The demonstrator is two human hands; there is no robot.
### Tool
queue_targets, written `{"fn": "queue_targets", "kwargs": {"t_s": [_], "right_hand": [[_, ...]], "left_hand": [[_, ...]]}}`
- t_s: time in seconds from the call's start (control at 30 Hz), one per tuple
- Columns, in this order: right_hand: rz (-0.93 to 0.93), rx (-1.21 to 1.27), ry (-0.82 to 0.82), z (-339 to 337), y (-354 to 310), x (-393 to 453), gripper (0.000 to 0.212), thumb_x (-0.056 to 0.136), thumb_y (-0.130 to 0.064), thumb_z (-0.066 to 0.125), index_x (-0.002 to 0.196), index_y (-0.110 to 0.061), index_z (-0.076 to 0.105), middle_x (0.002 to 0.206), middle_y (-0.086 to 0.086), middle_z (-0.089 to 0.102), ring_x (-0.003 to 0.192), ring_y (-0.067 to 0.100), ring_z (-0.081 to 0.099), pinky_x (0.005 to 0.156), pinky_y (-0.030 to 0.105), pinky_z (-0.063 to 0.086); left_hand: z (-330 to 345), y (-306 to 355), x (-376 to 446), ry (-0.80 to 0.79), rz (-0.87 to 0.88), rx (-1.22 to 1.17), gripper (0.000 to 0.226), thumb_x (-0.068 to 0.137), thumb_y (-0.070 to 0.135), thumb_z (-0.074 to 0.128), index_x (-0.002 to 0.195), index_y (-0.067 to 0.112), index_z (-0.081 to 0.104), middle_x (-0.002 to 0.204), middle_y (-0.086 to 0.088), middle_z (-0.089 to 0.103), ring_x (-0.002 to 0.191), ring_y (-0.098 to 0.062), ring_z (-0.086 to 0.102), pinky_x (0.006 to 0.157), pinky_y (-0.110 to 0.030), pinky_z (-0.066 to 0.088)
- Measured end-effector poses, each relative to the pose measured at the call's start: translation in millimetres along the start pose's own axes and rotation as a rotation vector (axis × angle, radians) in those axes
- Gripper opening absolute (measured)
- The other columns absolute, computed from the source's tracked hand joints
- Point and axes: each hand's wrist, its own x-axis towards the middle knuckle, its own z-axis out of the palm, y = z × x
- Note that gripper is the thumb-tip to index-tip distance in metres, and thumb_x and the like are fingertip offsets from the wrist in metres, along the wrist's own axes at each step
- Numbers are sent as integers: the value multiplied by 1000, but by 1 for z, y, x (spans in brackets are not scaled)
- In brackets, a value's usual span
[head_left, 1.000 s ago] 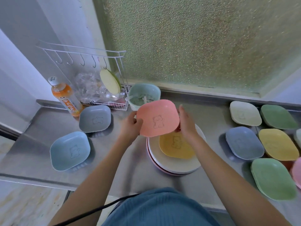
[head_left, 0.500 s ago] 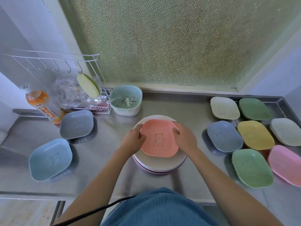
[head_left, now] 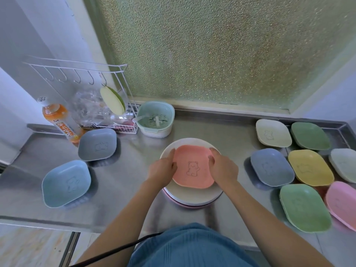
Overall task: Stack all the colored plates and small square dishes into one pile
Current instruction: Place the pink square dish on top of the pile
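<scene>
Head view: salmon-pink square dish [head_left: 193,167] with a bear outline is seen seated on the pile of round plates [head_left: 192,195] near the front edge of the steel counter [head_left: 123,176], roughly midway along it; its left side is gripped by the left hand [head_left: 162,170] and its right side by the right hand [head_left: 223,168], fingers of both curled over the rim, partly closed; whether pressure is applied cannot be told. Much of the task is judged undone: a grey dish [head_left: 97,144] and a light blue dish [head_left: 66,183] are left toward the counter's left edge; cream [head_left: 273,135], dark green [head_left: 310,135], blue-grey [head_left: 271,166], yellow [head_left: 310,167], pale grey [head_left: 344,164], green [head_left: 305,208] and pink [head_left: 342,203] dishes are spread by the right edge, none yet stacked.
</scene>
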Motion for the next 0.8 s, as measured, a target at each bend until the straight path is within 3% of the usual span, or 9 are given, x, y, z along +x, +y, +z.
{"fn": "queue_targets", "kwargs": {"t_s": [0.1, 0.2, 0.27, 0.37, 0.5, 0.63, 0.8], "right_hand": [[-1, -35, 69, -2, -2, -2, 44, 96, -33, 35, 140, -27, 37, 109, 10, 61, 101, 30, 57, 71, 35, 46], [-29, -43, 162, -7, -16, -6, 44, 95, -31, 42, 138, -20, 39, 116, 13, 57, 110, 31, 51, 73, 39, 48], [-121, 49, 186, -8, -34, -6, 39, 93, -22, 45, 131, -18, 48, 117, 11, 57, 112, 32, 50, 74, 40, 46], [-347, 222, 173, -5, -76, -9, 34, 87, -10, 46, 118, -18, 58, 109, 7, 62, 105, 28, 54, 77, 38, 44], [-614, 271, 33, 13, -142, -7, 39, 80, -7, 45, 113, -18, 63, 101, 6, 66, 96, 28, 59, 82, 38, 45], [-697, 214, -215, 38, -196, 1, 42, 81, -7, 45, 119, -18, 59, 112, 9, 62, 95, 33, 60, 83, 40, 46], [-733, 37, -392, 72, -239, 9, 50, 86, -9, 43, 135, -21, 45, 138, 6, 50, 117, 31, 53, 92, 41, 44]], "left_hand": [[-8, -9, -4, 27, 7, -254, 46, 97, 29, 39, 143, 22, 31, 81, -10, 65, 82, -35, 61, 67, -35, 43], [-18, -25, -11, 220, -93, -423, 32, 97, 27, 42, 127, 19, 47, 56, -1, 48, 66, -32, 56, 60, -34, 41], [-26, -44, -14, 364, -238, -382, 27, 96, 28, 41, 121, 19, 50, 61, -4, 54, 69, -33, 58, 61, -34, 43], [-40, -77, -20, 464, -428, -351, 27, 94, 27, 41, 118, 17, 48, 88, -12, 66, 84, -36, 61, 72, -38, 48], [-55, -125, -23, 356, -537, -262, 31, 90, 21, 42, 120, 12, 46, 110, -18, 61, 88, -37, 55, 72, -39, 42], [-57, -168, -26, 271, -582, -238, 37, 91, 24, 43, 126, 15, 48, 121, -15, 61, 108, -39, 56, 83, -43, 46], [-60, -196, -26, 147, -574, -228, 34, 90, 25, 42, 122, 18, 50, 116, -16, 62, 102, -38, 58, 75, -38, 44]]}}
